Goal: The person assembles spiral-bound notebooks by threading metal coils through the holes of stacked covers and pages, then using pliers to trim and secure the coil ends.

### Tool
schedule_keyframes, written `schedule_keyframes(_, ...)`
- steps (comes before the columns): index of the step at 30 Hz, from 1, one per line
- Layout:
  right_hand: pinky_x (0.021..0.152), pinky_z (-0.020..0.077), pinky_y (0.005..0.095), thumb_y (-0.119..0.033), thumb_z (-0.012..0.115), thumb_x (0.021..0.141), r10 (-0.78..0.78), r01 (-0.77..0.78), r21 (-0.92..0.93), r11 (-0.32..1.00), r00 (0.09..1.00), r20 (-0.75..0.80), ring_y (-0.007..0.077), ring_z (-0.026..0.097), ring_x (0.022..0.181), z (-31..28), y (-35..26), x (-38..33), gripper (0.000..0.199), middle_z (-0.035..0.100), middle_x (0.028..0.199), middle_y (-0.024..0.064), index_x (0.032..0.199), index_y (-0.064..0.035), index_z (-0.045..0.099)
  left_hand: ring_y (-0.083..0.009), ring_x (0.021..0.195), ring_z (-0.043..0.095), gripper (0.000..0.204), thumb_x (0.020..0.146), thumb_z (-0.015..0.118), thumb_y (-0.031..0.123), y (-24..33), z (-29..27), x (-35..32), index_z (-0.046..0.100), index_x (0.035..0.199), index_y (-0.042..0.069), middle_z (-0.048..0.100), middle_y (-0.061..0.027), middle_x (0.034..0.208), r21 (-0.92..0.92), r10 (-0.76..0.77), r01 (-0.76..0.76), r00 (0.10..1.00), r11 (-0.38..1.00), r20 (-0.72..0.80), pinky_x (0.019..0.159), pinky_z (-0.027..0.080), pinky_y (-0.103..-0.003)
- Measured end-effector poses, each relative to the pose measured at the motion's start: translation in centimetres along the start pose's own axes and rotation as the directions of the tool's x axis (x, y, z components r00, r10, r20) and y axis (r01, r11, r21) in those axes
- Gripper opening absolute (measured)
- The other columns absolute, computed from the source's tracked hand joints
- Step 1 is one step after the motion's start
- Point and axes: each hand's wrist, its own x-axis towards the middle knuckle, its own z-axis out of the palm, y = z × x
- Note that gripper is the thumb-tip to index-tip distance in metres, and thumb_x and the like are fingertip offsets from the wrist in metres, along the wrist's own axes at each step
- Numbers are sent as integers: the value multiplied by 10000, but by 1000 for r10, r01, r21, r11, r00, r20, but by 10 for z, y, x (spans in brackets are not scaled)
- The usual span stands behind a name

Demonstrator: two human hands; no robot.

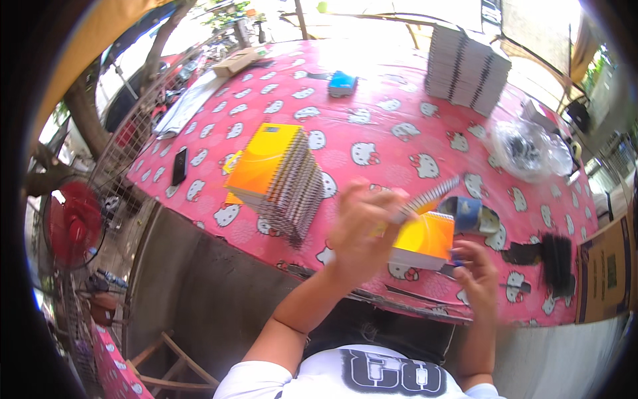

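My left hand, blurred by motion, grips a spiral notebook that is tilted almost edge-on, its wire coil uppermost. Below it, a short stack of yellow-and-orange notebooks lies near the table's front edge. Beside that stack's right side is my right hand, fingers curled, with a small dark blue bit at the fingertips that is too blurred to name. Further left rises a taller pile of spiral-bound notebooks with yellow-and-orange covers, coils facing right. Just behind the short stack sits a blue roll-shaped item.
A pink cat-patterned cloth covers the table. Tall stacks of bound pages stand at the back right, near a plastic bag of black coils. Black wire pieces and a carton are right; a phone lies left.
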Motion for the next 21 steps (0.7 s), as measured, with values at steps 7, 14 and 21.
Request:
schedule_keyframes(7, 977, 422, 434, -217, 717, 816, -101, -267, -852, 450, 933, -346, 330, 548, 1131, -106, 90, -29, 423, 588, 1186, 179, 1156, 5, 600, -155, 907, 605, 287, 869, 709, 142, -50, -156, 53, 447, 781, 65, 664, -142, 1047, -2, -376, 447, 750, 895, -544, 848, 481, -303)
schedule_keyframes(14, 1012, 391, 442, -207, 747, 770, -307, 32, -881, 472, 943, -130, 355, 470, 1231, -57, 26, -5, 467, 458, 1378, 179, 1169, -9, 605, -134, 883, 628, 58, 898, 608, 44, -75, -136, 40, 564, 906, 6, 676, -147, 998, -78, -334, 365, 717, 928, -612, 800, 502, -262)
schedule_keyframes(21, 934, 454, 421, -153, 740, 752, -397, 574, -622, 532, 818, 416, 341, 532, 1097, 65, -19, 51, 348, 471, 1320, 160, 1070, -48, 646, -134, 892, 639, 109, 886, 568, -17, -79, -143, 32, 584, 993, -13, 680, -151, 1016, 7, -244, 317, 743, 948, -623, 778, 500, -246)
